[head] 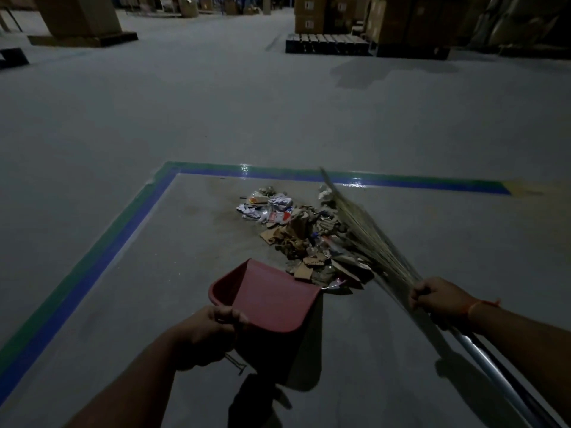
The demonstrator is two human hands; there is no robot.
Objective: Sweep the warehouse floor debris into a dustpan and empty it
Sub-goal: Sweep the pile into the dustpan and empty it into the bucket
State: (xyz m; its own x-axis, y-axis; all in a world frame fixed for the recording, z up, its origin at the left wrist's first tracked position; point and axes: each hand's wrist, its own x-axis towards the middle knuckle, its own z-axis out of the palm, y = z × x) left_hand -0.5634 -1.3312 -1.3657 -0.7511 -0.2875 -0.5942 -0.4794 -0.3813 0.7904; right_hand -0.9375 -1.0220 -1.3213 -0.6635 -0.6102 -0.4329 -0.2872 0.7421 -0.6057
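Red plastic forms the dustpan (272, 299), which sits low in the frame just left of centre. The left hand (205, 333) grips its near edge, fingers curled over the rim, thumb on top. The pan is tilted, with its open mouth toward the debris (304, 234); its far corner lies just beside the nearest cardboard scraps.

The debris is a loose pile of torn cardboard, crumpled paper and wrappers on the grey floor (185, 125), in the middle of the frame, above the dustpan and to the left of the broom (367, 239). Dust is spread on the floor left of the pile.

The right hand (438, 299), at lower right, is clamped around the broom where the straw bristles meet the metal handle (491, 366). The bristles run up and left from the hand along the right edge of the pile, touching it. The handle runs down to the lower right corner. An orange band (477, 310) circles the right wrist.

The two hands are well apart, with the near end of the pile between them and slightly above.

A blue-and-green floor line (102, 257) frames the swept area on its left and far sides. Cardboard boxes (312, 13) on pallets stand across the top of the frame.
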